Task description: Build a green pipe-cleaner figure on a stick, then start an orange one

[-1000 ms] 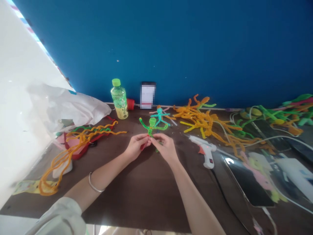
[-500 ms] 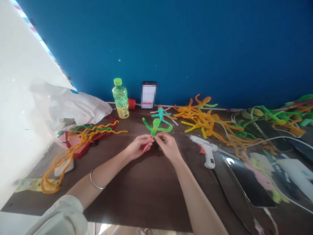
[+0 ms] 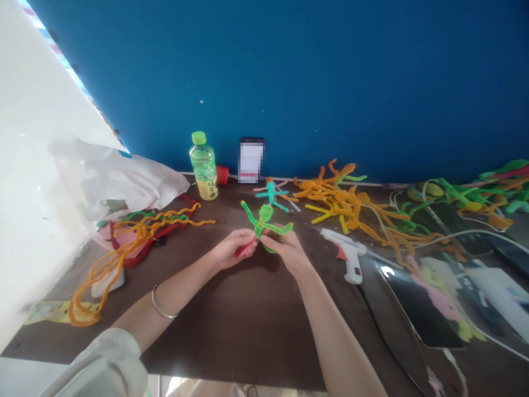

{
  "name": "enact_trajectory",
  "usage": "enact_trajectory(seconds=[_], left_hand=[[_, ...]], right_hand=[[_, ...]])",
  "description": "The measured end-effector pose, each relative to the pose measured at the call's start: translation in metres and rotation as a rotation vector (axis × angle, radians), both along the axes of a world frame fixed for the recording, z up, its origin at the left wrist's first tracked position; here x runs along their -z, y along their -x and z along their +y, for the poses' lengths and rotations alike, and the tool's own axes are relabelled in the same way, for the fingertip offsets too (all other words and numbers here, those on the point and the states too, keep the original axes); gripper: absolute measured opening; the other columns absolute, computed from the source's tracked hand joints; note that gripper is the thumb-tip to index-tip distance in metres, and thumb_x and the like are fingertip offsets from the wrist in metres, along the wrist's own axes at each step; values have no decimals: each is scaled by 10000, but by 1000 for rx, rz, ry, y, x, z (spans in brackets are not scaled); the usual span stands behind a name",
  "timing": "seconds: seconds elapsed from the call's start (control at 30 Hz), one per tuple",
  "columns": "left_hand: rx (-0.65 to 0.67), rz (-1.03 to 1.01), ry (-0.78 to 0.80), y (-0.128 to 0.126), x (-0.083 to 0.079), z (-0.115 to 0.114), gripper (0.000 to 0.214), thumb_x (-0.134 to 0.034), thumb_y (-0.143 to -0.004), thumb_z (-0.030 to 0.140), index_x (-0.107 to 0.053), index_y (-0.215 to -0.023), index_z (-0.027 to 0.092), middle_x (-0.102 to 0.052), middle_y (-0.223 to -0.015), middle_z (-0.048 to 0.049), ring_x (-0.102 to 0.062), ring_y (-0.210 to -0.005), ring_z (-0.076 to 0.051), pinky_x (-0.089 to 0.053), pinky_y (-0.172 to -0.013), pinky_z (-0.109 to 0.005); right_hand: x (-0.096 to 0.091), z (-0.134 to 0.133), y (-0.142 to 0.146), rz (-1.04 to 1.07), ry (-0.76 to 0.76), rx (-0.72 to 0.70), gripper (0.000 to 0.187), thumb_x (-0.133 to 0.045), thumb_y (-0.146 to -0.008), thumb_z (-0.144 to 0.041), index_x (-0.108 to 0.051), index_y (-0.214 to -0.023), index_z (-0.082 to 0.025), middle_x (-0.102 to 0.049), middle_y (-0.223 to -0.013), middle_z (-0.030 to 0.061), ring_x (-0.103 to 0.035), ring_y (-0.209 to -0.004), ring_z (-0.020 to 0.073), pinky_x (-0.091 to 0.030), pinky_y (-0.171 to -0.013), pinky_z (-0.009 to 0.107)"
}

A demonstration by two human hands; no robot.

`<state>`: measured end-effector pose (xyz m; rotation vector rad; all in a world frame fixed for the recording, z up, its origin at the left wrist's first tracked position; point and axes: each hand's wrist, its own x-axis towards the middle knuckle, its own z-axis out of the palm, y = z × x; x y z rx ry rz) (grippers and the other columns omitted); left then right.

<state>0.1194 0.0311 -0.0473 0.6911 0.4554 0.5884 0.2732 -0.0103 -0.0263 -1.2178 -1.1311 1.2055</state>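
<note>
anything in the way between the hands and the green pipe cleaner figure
Nothing visible stands in the way. The left hand and right hand are already at the green pipe cleaner figure, with its lower end among the fingers. A red piece sits in the left hand, not between them.

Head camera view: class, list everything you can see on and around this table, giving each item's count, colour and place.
Blue wall: one, deep blue, behind the table.
Table: one, dark brown, under everything.
Plastic bottle: one, green cap, back of table.
Hot glue gun: one, white, right of the hands.
Plastic bag: one, white, back left.
Teal pipe-cleaner figure: one, teal, lying behind the hands.
Pipe-cleaner heap: one, orange, back right.
Green pipe-cleaner figure: one, lime green, between the hands.
Left hand: one, pinching the green figure.
Right hand: one, pinching the green figure.
</note>
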Motion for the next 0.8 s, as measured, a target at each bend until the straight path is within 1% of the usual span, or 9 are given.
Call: enact_trajectory(seconds=[0.07, 0.13, 0.3, 0.43, 0.53, 0.6, 0.67, 0.73, 0.8], left_hand=[[55, -17, 26, 1, -2, 0, 231, -683, -661, 273, -531, -613, 106, -443, -497, 32, -331, -372, -5, -231, -360, -145], [74, -33, 23, 2, -3, -1, 237, -683, -659, 273, -525, -613, 102, -455, -511, 31, -302, -357, 5, -196, -345, -143], [-52, -7, -112, 0, -2, -3, 228, -666, -682, 278, -541, -629, 94, -533, -560, -1, -347, -378, 2, -196, -361, -142], [-37, 18, -180, -2, 0, -4, 238, -649, -700, 302, -551, -643, 93, -543, -531, -8, -384, -391, -16, -224, -384, -153], [-39, 22, -185, -3, 1, -4, 228, -656, -694, 294, -552, -658, 94, -568, -564, -22, -403, -408, -22, -226, -385, -153], [-53, 19, -181, -2, 1, -4, 225, -659, -691, 292, -553, -666, 95, -572, -577, -23, -394, -404, -18, -218, -379, -152], [-75, 12, -168, -2, 1, -3, 231, -662, -687, 294, -550, -654, 95, -544, -551, -3, -366, -388, -9, -202, -370, -150], [-100, 9, -150, -2, 1, -1, 239, -672, -675, 293, -542, -636, 96, -523, -539, 10, -339, -375, 0, -184, -362, -148], [-104, 14, -146, -2, 1, 0, 249, -666, -681, 301, -537, -628, 93, -532, -551, 0, -323, -373, 4, -171, -357, -148]], right_hand=[[0, -1, 0, 71, -3, -27, 195, -710, -622, -305, -592, -694, -166, -597, -678, -8, -542, -643, 120, -427, -629, 256], [1, -2, 0, 107, -18, -65, 195, -712, -630, -308, -586, -673, -165, -589, -668, -10, -536, -634, 113, -427, -633, 254], [3, -3, 1, 195, 63, -148, 217, -704, -654, -325, -608, -799, -197, -621, -734, -5, -573, -656, 118, -449, -657, 263], [0, -6, -2, 216, 145, -215, 165, -676, -691, -322, -597, -725, -182, -585, -629, -21, -550, -575, 94, -448, -583, 231], [-3, -7, -5, 300, 243, -284, 174, -656, -712, -332, -605, -759, -172, -582, -659, -3, -556, -592, 98, -454, -545, 221], [-4, -7, -7, 383, 317, -286, 177, -670, -701, -311, -606, -783, -168, -574, -683, 0, -544, -591, 80, -423, -486, 174], [-3, -6, -8, 479, 365, -279, 168, -697, -675, -262, -597, -773, -168, -548, -683, -16, -503, -554, 42, -339, -412, 123], [-2, -5, -8, 535, 376, -296, 198, -720, -644, -218, -586, -784, -174, -541, -697, -24, -474, -531, 24, -268, -378, 111], [-2, -4, -7, 511, 346, -325, 257, -730, -626, -207, -576, -830, -187, -560, -718, -20, -480, -531, 33, -250, -381, 126]])
